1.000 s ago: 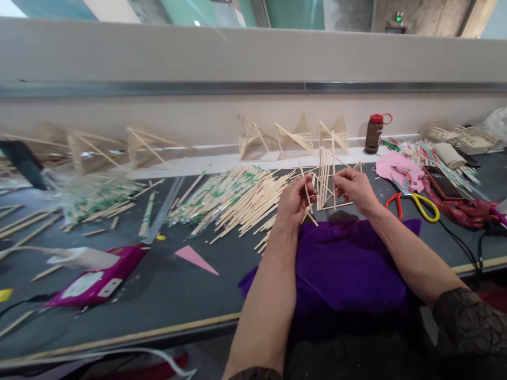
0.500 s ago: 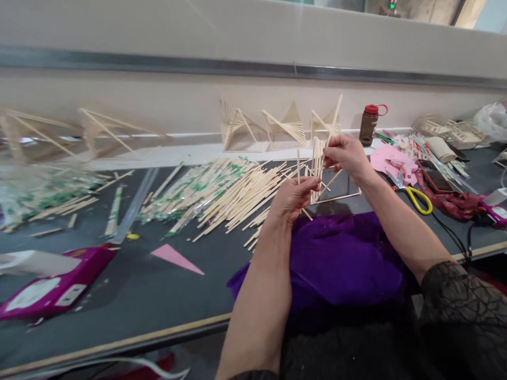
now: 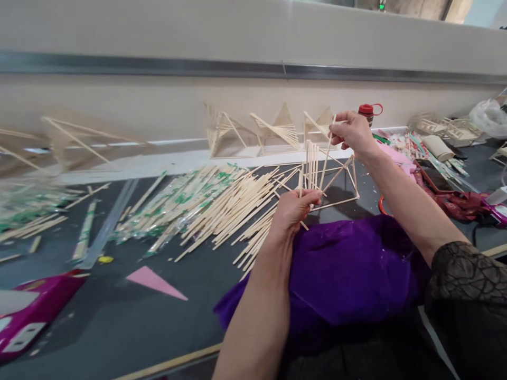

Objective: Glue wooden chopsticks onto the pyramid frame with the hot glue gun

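Between its thumb and forefinger, my right hand (image 3: 350, 134) pinches the upper part of a thin wooden stick (image 3: 325, 162). That stick slants down, its lower end close to the fingertips of my left hand (image 3: 298, 207). My left hand is closed with a short wooden stick (image 3: 301, 181) jutting up from its grip; whether it also grips the frame is hidden. Right behind the fingers stands an open stick frame (image 3: 336, 202) with several upright sticks side by side and a triangular right end. Many loose sticks (image 3: 237, 206) lie fanned out to the left of my left hand.
Finished stick models (image 3: 275, 129) line the wall. Purple cloth (image 3: 348, 269) covers the table's front. Leftward lie plastic-wrapped sticks (image 3: 178, 198), a pink paper triangle (image 3: 156, 283) and a magenta tool (image 3: 39, 311). A red-capped bottle (image 3: 366, 111) and dark red cloth (image 3: 447, 195) are rightward.
My right hand has moved up and away from my left, drawing its stick clear of the upright sticks. My left hand stays closed at the frame. The view has shifted slightly right.
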`<state>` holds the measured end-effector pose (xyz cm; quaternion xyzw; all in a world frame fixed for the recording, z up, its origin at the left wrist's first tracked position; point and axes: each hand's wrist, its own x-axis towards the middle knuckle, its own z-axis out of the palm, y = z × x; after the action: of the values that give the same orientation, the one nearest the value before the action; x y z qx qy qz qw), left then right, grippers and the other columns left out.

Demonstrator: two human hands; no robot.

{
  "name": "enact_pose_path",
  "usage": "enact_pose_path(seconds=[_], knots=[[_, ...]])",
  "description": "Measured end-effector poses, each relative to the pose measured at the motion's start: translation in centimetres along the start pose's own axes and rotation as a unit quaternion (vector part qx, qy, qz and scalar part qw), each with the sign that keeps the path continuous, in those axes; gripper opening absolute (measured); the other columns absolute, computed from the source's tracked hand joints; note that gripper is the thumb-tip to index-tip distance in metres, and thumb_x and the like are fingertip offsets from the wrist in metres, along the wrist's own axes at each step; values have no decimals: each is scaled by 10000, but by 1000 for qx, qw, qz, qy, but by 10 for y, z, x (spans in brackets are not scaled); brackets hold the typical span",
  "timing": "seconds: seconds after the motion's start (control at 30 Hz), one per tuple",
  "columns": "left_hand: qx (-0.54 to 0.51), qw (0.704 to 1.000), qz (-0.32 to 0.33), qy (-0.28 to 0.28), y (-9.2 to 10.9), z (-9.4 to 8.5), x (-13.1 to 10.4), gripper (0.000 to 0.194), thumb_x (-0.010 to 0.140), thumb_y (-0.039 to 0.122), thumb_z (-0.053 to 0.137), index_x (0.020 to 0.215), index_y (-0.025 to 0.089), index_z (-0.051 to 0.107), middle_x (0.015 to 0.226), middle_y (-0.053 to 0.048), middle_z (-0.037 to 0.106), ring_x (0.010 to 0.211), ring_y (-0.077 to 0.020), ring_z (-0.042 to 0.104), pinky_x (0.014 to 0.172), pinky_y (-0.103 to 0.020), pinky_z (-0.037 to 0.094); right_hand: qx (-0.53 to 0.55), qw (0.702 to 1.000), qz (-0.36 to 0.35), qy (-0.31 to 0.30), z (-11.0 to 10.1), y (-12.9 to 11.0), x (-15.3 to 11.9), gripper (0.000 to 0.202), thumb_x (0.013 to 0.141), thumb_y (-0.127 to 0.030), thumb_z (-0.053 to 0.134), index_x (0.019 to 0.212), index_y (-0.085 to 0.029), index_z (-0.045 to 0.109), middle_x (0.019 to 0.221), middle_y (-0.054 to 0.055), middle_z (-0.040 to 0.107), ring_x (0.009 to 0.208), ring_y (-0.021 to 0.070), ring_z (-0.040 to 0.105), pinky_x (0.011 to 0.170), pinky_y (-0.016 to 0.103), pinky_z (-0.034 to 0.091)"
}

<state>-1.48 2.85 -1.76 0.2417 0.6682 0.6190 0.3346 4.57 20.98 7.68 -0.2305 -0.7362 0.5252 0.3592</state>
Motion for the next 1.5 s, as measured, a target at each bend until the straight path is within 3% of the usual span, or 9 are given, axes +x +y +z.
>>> enact_pose_path(seconds=[0.17,0.53,0.73,1.0,1.5], knots=[[90,996,13,7,-5,0,-2,279,576,427,729,573,158,657,455,30,477,431,-69,275,469,-265,158,-20,999,30,-29,3,15,18,116,871,-42,580,953,-122,597,645,-3,630,521,88,630,414,161,334],[201,978,-9,50,-13,-1,0,253,585,417,663,524,172,660,499,-26,558,462,-110,374,497,-281,249,-39,987,112,-110,-4,36,41,148,907,-51,589,802,-122,665,588,-9,635,492,79,609,412,170,372],[192,981,-41,12,-16,-7,3,237,561,405,689,549,170,663,526,-29,599,469,-113,399,506,-277,283,-60,982,117,-134,5,43,38,132,887,-9,623,821,-89,703,590,-14,631,469,49,579,393,160,298],[195,980,-32,13,-18,-10,4,220,585,386,717,582,169,683,591,-53,661,526,-140,491,541,-278,341,-52,983,95,-145,10,45,34,158,849,-1,632,753,-110,693,606,2,637,456,59,569,373,165,299],[197,979,-50,0,-12,-9,0,202,612,347,718,557,157,674,572,-44,634,508,-123,462,523,-268,326,-82,979,77,-173,13,47,40,125,867,-30,646,801,-108,717,556,-7,623,421,57,558,353,156,275]])
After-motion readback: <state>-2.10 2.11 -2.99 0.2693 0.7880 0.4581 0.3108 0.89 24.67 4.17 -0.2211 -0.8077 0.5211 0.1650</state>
